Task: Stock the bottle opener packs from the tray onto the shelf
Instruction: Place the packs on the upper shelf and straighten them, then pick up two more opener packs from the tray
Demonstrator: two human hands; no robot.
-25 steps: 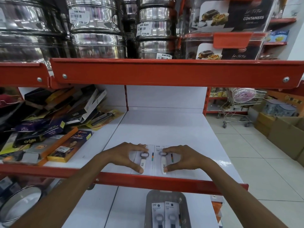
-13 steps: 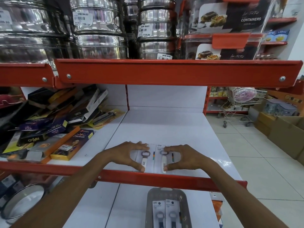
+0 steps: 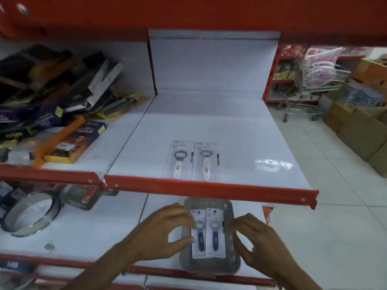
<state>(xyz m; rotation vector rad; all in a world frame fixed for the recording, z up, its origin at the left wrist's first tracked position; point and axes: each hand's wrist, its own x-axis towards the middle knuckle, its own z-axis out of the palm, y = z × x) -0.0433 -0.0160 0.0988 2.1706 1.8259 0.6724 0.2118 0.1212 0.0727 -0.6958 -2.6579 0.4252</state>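
Tray [image 3: 232,266]: far end tucked under the red lip of the white shelf [image 3: 209,126], so its far rim is hidden. Beside the tray, left hand [image 3: 165,233] covers the left margin of the near pack [image 3: 198,233]; whether the fingertips pinch the card or only touch it cannot be told. Right hand [image 3: 261,241], right of the tray, is motion-blurred at the fingers; contact with the tray wall unclear. Both forearms cut off at the bottom edge. Print on the packs is too small to read. Boxed goods [image 3: 52,101] far left of the tray are blurred and cropped.
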